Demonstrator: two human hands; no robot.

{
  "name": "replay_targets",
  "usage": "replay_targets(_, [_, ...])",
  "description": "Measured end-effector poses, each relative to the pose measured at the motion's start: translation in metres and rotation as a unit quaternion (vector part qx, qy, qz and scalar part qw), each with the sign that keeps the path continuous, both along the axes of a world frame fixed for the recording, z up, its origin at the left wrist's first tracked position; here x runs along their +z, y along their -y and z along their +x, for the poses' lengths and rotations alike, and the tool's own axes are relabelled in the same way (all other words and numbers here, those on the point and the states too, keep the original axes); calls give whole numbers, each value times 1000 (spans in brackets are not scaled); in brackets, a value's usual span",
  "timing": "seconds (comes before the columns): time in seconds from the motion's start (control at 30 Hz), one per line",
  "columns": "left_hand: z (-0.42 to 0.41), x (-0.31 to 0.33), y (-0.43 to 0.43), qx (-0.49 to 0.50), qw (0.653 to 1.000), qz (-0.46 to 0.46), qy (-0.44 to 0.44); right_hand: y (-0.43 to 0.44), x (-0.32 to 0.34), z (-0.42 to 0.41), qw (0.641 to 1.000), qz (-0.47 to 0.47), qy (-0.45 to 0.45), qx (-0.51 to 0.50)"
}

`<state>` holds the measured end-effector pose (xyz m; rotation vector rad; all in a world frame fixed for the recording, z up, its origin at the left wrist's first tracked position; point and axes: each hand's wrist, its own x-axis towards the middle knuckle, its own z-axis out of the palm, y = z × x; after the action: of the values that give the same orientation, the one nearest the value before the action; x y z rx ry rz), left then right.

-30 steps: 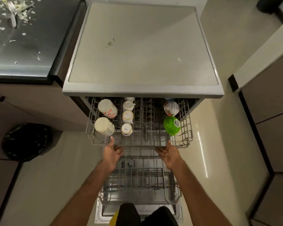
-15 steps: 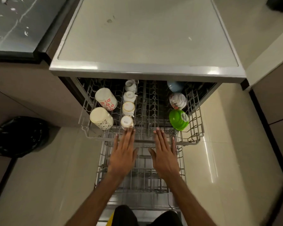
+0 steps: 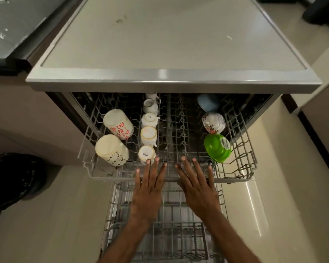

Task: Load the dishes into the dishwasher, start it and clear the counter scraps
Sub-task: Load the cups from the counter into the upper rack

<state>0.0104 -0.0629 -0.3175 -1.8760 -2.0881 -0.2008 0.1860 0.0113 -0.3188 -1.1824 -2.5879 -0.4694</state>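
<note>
The dishwasher's upper rack [image 3: 101, 175] is pulled out under its grey top [image 3: 160, 44]. It holds two upturned mugs [image 3: 112, 149], a row of small white cups [image 3: 149, 135], a green bowl [image 3: 217, 148], a patterned bowl [image 3: 214, 122] and a blue bowl [image 3: 208, 102]. My left hand [image 3: 148, 188] and my right hand [image 3: 197, 185] lie flat with straight fingers over the rack's front edge, side by side. The lower rack [image 3: 160, 240] sits pulled out beneath my forearms, with nothing visible in it.
A dark counter [image 3: 13, 25] with white scraps lies at the far left. A black bin bag [image 3: 13, 179] sits on the floor at the left. Cabinet fronts stand at the right. Pale floor tiles flank the open dishwasher.
My hands turned from palms-up under the rack's front to palms-down flat over its front edge. The view has moved closer and lower, so the rack looms larger.
</note>
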Motion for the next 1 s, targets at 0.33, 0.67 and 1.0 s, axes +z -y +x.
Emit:
replay_targets(0.33, [-47, 17, -98, -28, 1000, 6, -14, -93, 21, -43, 999, -44, 11, -27])
replay_targets(0.67, [-67, 16, -152, -37, 999, 3, -28, -146, 22, -60, 999, -36, 30, -13])
replay_targets(1.0, [-82, 6, -191, -47, 998, 9, -32, -186, 15, -72, 999, -21, 44, -21])
